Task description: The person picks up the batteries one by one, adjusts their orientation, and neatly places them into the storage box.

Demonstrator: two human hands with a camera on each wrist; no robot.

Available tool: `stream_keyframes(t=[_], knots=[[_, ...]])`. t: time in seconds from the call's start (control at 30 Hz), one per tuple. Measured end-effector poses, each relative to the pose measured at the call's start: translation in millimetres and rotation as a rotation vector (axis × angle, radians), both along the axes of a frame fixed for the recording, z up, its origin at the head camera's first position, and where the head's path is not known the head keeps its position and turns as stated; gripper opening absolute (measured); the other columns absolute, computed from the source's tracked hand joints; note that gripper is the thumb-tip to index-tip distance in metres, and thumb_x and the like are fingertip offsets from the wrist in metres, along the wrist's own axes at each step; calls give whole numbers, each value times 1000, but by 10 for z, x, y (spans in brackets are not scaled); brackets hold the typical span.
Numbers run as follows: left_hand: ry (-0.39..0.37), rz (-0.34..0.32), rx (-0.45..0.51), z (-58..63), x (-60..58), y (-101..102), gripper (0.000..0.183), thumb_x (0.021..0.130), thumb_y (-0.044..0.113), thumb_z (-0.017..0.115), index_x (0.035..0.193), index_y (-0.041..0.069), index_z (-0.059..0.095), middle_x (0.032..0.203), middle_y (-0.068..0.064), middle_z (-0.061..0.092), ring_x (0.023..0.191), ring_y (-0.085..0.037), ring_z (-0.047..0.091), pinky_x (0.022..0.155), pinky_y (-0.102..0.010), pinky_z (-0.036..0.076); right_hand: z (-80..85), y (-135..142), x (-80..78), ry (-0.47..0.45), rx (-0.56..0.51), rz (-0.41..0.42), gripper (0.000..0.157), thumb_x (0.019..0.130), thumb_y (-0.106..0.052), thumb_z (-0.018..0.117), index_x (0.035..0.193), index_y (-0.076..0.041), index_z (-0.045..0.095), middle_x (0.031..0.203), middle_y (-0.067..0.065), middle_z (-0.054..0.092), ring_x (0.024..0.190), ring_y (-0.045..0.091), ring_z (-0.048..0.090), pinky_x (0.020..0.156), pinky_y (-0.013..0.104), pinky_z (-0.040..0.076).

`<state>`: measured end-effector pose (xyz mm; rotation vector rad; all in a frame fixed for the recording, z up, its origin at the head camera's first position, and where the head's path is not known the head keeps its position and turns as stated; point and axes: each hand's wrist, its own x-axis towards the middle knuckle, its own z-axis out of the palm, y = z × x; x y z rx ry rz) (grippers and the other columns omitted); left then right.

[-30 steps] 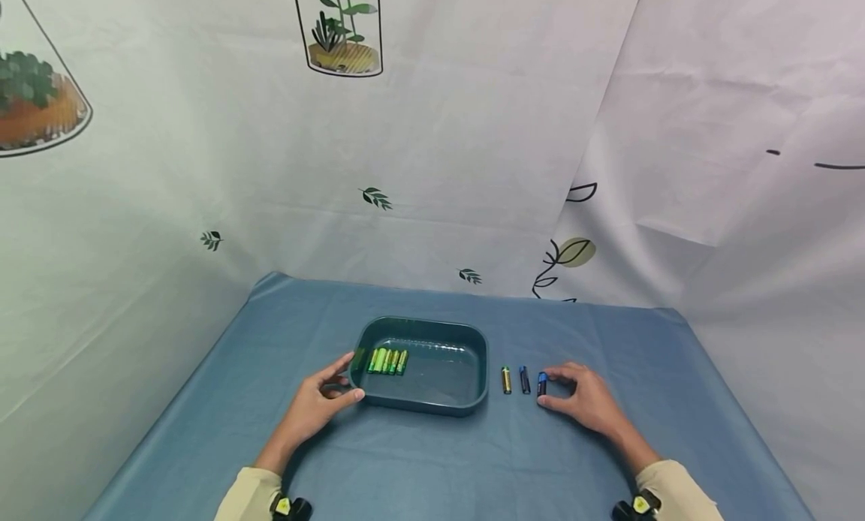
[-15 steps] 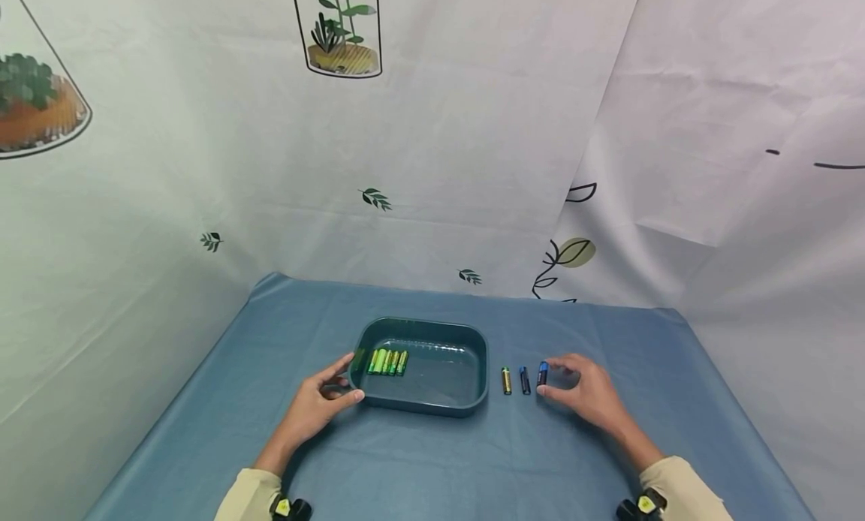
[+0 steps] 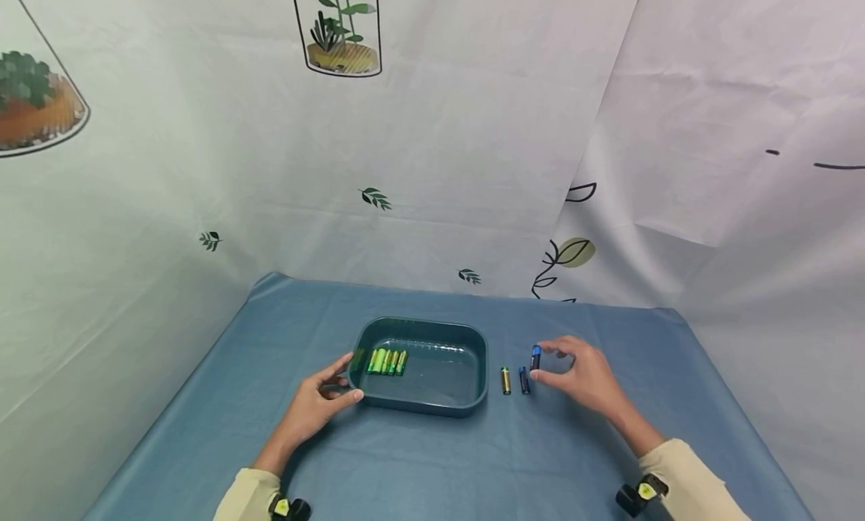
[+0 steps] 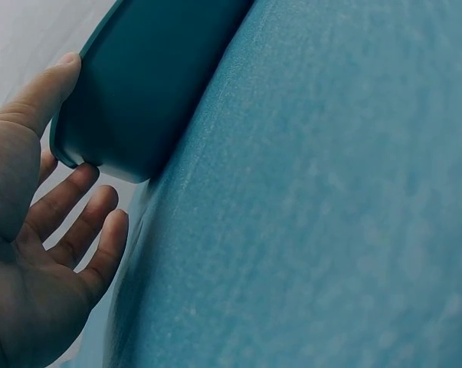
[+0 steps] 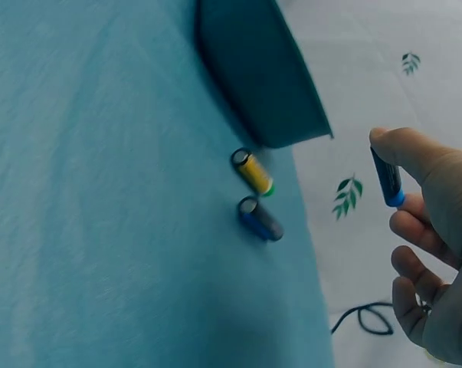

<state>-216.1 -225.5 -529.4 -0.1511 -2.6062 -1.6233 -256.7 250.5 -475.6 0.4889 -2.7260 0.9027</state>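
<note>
My right hand [image 3: 584,374] pinches a dark battery with a blue end [image 3: 535,359] between thumb and fingertips, raised above the table. In the right wrist view that battery [image 5: 388,180] is held at its two ends. Left of it, a yellow battery [image 3: 506,381] and another dark blue battery [image 3: 524,380] lie side by side on the cloth. A dark teal tray [image 3: 432,407] holds a row of several green and yellow batteries [image 3: 387,362] at its left side. My left hand [image 3: 316,401] grips the tray's left end, thumb and fingertips at the rim [image 4: 53,134].
A blue cloth [image 3: 432,468] covers the table, which ends at a pale printed curtain [image 3: 439,168] behind. Each wrist wears a small black camera, the left camera [image 3: 290,508] and the right camera [image 3: 638,497].
My right hand has lifted the dark battery off the cloth and moved up and slightly left, now over the other dark battery's far end. My left hand and the tray have stayed put.
</note>
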Motion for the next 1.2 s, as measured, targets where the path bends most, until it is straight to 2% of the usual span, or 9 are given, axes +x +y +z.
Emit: stream_keyframes(t=[0.23, 0.4, 0.63, 0.9, 1.2], knots=[[2, 1, -11, 1, -7, -2, 74, 87, 31, 84, 152, 18, 52, 149, -18, 54, 110, -24, 63, 83, -31, 54, 196, -140, -34, -12, 34, 7, 52, 80, -45, 87, 123, -17, 76, 118, 4, 71, 101, 31, 67, 74, 46, 54], [6, 2, -10, -2, -6, -4, 73, 87, 31, 84, 152, 19, 52, 149, -19, 54, 110, -24, 63, 82, -30, 54, 274, -271, -75, 2, 37, 30, 53, 80, -45, 87, 123, -17, 76, 118, 3, 71, 99, 27, 66, 73, 44, 54], [-4, 7, -8, -5, 2, -6, 74, 87, 32, 84, 152, 20, 52, 149, -18, 54, 110, -24, 63, 82, -31, 54, 323, -462, -139, 0, 14, 63, 53, 81, -47, 87, 124, -19, 75, 120, 0, 70, 103, 24, 65, 79, 40, 55], [-15, 11, -2, 8, 4, 3, 74, 86, 33, 84, 152, 21, 52, 149, -17, 54, 109, -23, 63, 83, -32, 54, 382, -675, -194, -5, -6, 97, 52, 80, -46, 87, 123, -20, 75, 116, -1, 70, 100, 24, 66, 72, 38, 52], [-17, 9, -9, 13, 3, 5, 74, 86, 33, 84, 152, 21, 52, 149, -17, 54, 109, -23, 63, 83, -31, 54, 389, -917, -289, -57, -46, 161, 52, 82, -46, 86, 125, -19, 74, 115, 1, 70, 103, 26, 65, 74, 38, 52]])
